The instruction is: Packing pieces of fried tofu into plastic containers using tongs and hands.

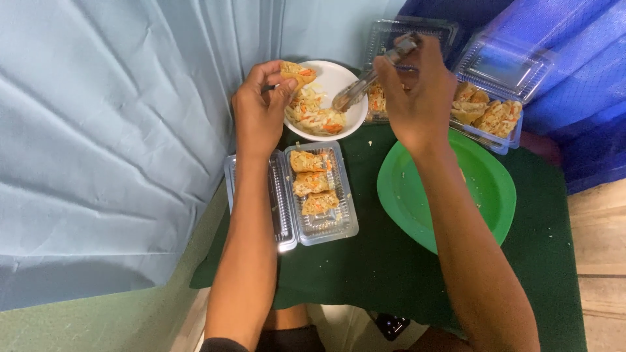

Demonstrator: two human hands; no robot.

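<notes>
Left hand (259,111) fingers pinched soft, crumbly golden stuffed pastry pocket (297,73) by edges; right hand (417,91) gripped slim metal tongs (365,81) over white round bowl (339,78).

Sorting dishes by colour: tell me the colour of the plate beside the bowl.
Green: the plate shows in the head view, right of the white bowl.

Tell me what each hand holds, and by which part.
Left hand holds a filled pastry by its lower edge; right hand holds metal tongs by the handle end.
</notes>
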